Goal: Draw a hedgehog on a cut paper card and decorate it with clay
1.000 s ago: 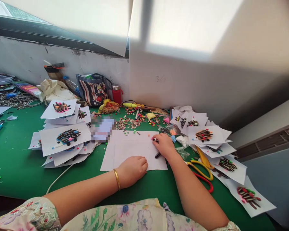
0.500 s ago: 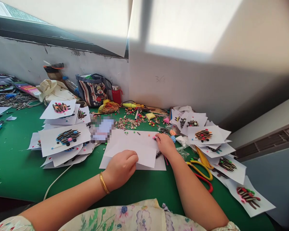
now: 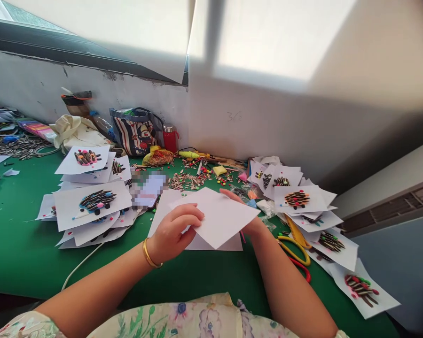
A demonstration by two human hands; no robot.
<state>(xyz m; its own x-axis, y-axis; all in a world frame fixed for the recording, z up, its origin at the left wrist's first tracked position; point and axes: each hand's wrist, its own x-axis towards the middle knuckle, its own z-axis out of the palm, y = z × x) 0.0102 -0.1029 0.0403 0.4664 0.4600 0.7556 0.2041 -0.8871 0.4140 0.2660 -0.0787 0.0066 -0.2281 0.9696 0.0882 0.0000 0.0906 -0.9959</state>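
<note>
A blank white card point(image 3: 225, 223) is raised and turned cornerwise above the table, its left side pinched between the thumb and fingers of my left hand point(image 3: 174, 232). Behind the card's right part is my right hand point(image 3: 252, 225), mostly covered by it, with stretched fingertips showing past the upper edge. Beneath both hands a larger white sheet point(image 3: 158, 213) lies flat on the green table point(image 3: 155, 286). A few tiny green clay balls point(image 3: 184, 194) sit near the sheet's upper edge.
Stacked cards with seed hedgehog pictures stand at left point(image 3: 91, 204) and right point(image 3: 301, 197). Yellow-handled scissors point(image 3: 296, 251) lie by my right forearm. Behind are a phone point(image 3: 154, 190), scattered seeds point(image 3: 188, 180), a striped bag point(image 3: 136, 134) and a red bottle point(image 3: 169, 138).
The white card has been lifted off the sheet, turned and shifted right. My left hand has closed on its edge, and my right hand has moved behind it.
</note>
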